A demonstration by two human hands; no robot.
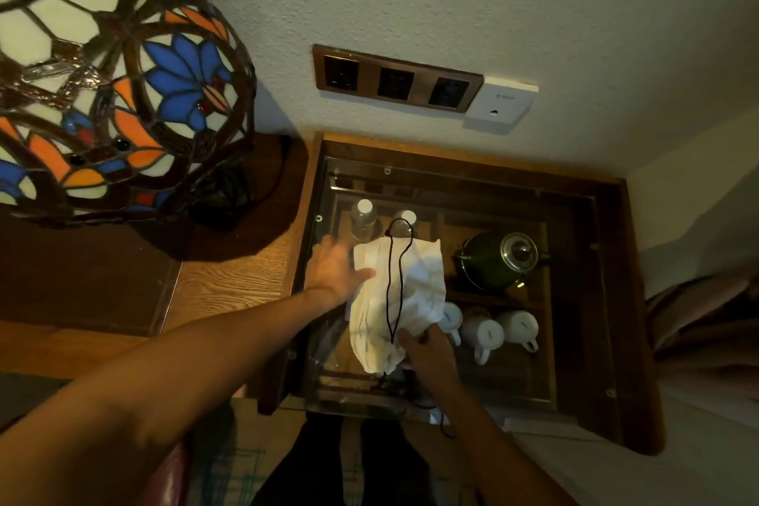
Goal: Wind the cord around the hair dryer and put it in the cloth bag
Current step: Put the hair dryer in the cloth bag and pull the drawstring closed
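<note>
Head view: a white cloth bag [396, 300] lies on the glass surface [566, 218], a black drawstring [391, 279] looped across it. The left hand [339, 269] rests spread and flat on the bag's left edge. The right hand [427, 345] pinches the bag's near end. The hair dryer is not visible; whether it is inside the bag cannot be told. Under the glass sit bottles [363, 218], a kettle [499, 259] and white mugs [517, 327]. A stained-glass lamp [115, 74] stands at the left.
</note>
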